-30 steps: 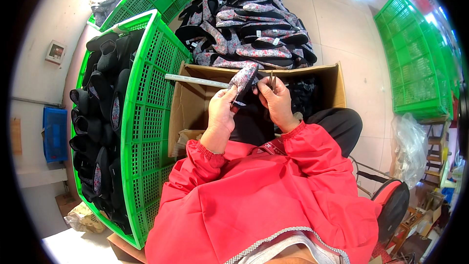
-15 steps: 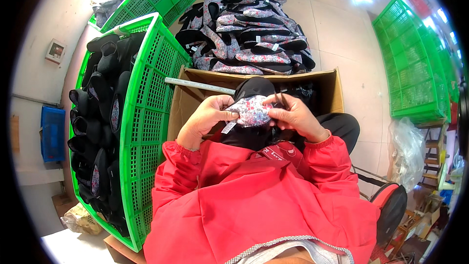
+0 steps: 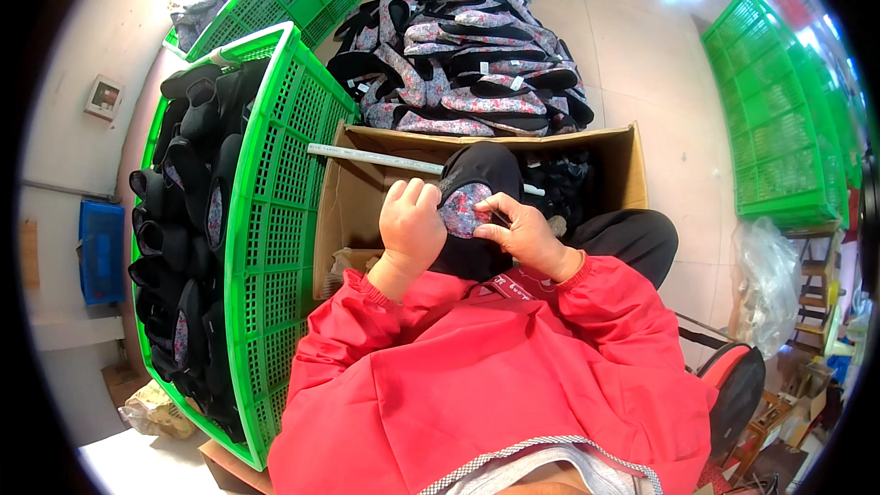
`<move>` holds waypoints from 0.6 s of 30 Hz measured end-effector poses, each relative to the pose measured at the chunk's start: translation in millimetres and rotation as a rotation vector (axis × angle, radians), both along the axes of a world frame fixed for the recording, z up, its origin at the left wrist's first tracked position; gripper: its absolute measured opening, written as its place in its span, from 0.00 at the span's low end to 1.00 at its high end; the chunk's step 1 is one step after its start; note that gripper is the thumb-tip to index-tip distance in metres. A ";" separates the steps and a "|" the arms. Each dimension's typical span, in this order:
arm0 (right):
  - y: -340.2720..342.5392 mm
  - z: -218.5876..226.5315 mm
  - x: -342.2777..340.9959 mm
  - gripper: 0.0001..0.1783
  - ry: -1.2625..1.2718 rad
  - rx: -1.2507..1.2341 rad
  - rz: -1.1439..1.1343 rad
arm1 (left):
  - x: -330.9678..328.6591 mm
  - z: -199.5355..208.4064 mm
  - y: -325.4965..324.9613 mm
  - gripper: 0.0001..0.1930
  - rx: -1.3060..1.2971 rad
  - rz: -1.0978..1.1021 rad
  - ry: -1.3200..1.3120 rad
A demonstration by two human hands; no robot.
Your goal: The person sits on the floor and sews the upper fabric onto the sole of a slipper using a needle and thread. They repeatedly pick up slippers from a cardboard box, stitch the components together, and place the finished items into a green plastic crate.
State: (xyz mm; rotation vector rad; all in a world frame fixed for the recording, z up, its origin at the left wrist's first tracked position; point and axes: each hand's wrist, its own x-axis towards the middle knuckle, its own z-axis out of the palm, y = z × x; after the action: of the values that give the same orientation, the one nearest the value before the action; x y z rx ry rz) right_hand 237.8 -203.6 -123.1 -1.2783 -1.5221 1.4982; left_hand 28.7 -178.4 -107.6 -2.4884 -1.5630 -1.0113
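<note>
Both hands are wrapped around one slipper [image 3: 469, 206], a black one with a flowery lining showing at the opening. The left hand [image 3: 411, 225] has its fingers curled over the left edge, and the right hand [image 3: 524, 236] pinches the right edge between thumb and fingers, so both are closed on it. The slipper sits up in front of the chest, right above the red sleeves [image 3: 587, 302].

Just behind the hands is an open cardboard box [image 3: 362, 192] with a pale rod [image 3: 376, 158] lying across its top and more dark slippers inside on the right. Further out past the box there's a big pile of flowery slippers [image 3: 467, 64] on the floor. Off to the left of the left hand stands a green plastic crate [image 3: 275, 220] stuffed with black slippers. More green crates [image 3: 779, 128] are stacked well off to the right.
</note>
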 end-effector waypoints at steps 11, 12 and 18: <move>-10.0 -23.6 -7.5 0.19 0.121 0.122 -0.101 | 17.3 26.9 -25.9 0.13 -0.101 -0.083 0.014; -9.6 -24.4 -9.2 0.20 0.135 0.152 -0.111 | 19.5 34.4 -30.1 0.15 -0.122 -0.091 0.060; -22.3 -24.6 -5.3 0.15 0.451 0.078 -0.264 | 21.4 24.4 -37.9 0.22 -0.123 -0.055 0.080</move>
State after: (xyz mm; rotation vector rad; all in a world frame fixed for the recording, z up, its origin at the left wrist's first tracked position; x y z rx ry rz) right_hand 232.5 -225.9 -147.7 -0.9679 -1.0652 1.4187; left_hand 50.1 -216.3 -83.1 -2.6306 -1.5873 -0.8344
